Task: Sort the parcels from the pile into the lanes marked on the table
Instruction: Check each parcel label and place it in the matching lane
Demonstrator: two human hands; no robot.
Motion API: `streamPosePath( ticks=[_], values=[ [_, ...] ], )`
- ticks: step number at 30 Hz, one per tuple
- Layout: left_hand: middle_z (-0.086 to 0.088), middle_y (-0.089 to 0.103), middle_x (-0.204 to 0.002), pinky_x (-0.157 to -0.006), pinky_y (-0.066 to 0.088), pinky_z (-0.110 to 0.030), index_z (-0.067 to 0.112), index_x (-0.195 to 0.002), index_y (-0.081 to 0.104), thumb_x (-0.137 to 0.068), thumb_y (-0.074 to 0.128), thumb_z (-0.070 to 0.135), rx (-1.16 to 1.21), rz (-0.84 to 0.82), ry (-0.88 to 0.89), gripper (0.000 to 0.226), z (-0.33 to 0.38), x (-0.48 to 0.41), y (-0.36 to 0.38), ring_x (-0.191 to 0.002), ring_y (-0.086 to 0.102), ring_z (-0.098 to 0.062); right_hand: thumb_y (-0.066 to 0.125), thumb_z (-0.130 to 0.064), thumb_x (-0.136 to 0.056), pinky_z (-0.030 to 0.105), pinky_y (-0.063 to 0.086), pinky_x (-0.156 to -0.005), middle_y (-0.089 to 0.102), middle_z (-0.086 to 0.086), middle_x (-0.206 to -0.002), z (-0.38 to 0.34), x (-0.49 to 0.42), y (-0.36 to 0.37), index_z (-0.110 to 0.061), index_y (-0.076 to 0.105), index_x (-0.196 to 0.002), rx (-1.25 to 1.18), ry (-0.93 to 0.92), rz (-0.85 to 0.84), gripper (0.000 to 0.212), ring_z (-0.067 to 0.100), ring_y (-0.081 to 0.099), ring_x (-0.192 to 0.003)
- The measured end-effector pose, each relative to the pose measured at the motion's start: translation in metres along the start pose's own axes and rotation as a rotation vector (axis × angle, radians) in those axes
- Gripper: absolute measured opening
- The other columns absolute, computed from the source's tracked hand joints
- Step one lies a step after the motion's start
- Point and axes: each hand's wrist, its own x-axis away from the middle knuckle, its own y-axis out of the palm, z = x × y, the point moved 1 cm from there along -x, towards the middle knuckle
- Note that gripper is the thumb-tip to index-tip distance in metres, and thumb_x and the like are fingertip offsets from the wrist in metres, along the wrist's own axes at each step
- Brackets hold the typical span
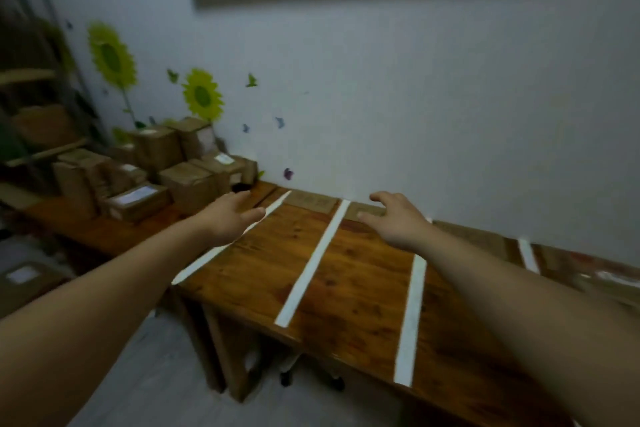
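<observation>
The left hand (pixel 228 218) and right hand (pixel 398 222) are held out empty, fingers loosely spread, over the taped lanes (pixel 363 281). The cardboard parcels (pixel 156 170) are stacked at the table's (pixel 104 229) left end (probably to leave the lanes free for sorting).

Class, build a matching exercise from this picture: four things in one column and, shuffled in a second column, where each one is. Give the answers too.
Column A
1 left hand
2 parcel pile
3 sunflower sticker
4 white tape strip

Column B
a on the wall
b stacked at the far left
c stuck flat on the table
d open, in the air over the table

Pairs: 1-d, 2-b, 3-a, 4-c
</observation>
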Motion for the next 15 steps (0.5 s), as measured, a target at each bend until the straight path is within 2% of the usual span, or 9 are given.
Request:
streamPosePath(
  ticks=[3,6,9,12,15],
  values=[
    [-0.006,0.026,-0.154,-0.113,0.028,-0.039,0.017,-0.148,0.027,-0.093,0.05,0.045,0.044,0.057,-0.05,0.067,-0.051,-0.011,-0.046,-0.14,0.029,-0.026,0.054,-0.054,-0.091,0.038,0.035,-0.106,0.032,0.007,-0.15,-0.057,-0.033,0.037,-0.025,0.035,-0.146,0.01,-0.061,-0.044,0.065,0.028,0.04,-0.133],
    [-0.006,0.024,-0.155,-0.112,0.03,-0.039,0.021,-0.149,0.023,-0.092,0.052,0.047,0.084,0.095,-0.106,0.069,-0.095,-0.031,-0.081,-0.14,0.028,-0.026,0.054,-0.053,-0.091,0.036,0.038,-0.102,0.032,0.006,-0.15,-0.103,-0.072,0.067,-0.026,0.035,-0.146,0.018,-0.121,-0.076,0.064,0.028,0.042,-0.131],
    [-0.004,0.023,-0.156,-0.111,0.031,-0.038,0.023,-0.15,0.021,-0.084,0.056,0.056,0.154,0.08,-0.154,0.081,-0.13,-0.061,-0.104,-0.14,0.028,-0.025,0.053,-0.054,-0.092,0.033,0.039,-0.096,0.028,0.006,-0.152,-0.135,-0.116,0.093,-0.026,0.032,-0.148,0.023,-0.17,-0.111,0.066,0.028,0.042,-0.13],
    [-0.007,0.028,-0.154,-0.107,0.03,-0.035,0.017,-0.149,0.025,-0.094,0.052,0.039,0.115,0.081,-0.186,0.065,-0.159,-0.106,-0.116,-0.138,0.031,-0.027,0.052,-0.055,-0.092,0.036,0.037,-0.102,0.027,0.006,-0.153,-0.156,-0.17,0.121,-0.026,0.031,-0.149,0.009,-0.192,-0.141,0.067,0.028,0.039,-0.134],
    [-0.007,0.021,-0.156,-0.111,0.025,-0.035,0.016,-0.15,0.021,-0.095,0.049,0.038,0.053,0.094,-0.22,0.065,-0.186,-0.155,-0.131,-0.142,0.024,-0.027,0.053,-0.055,-0.091,0.037,0.036,-0.105,0.027,0.007,-0.154,-0.176,-0.23,0.152,-0.025,0.031,-0.149,-0.015,-0.206,-0.157,0.069,0.027,0.037,-0.136]
  ],
)
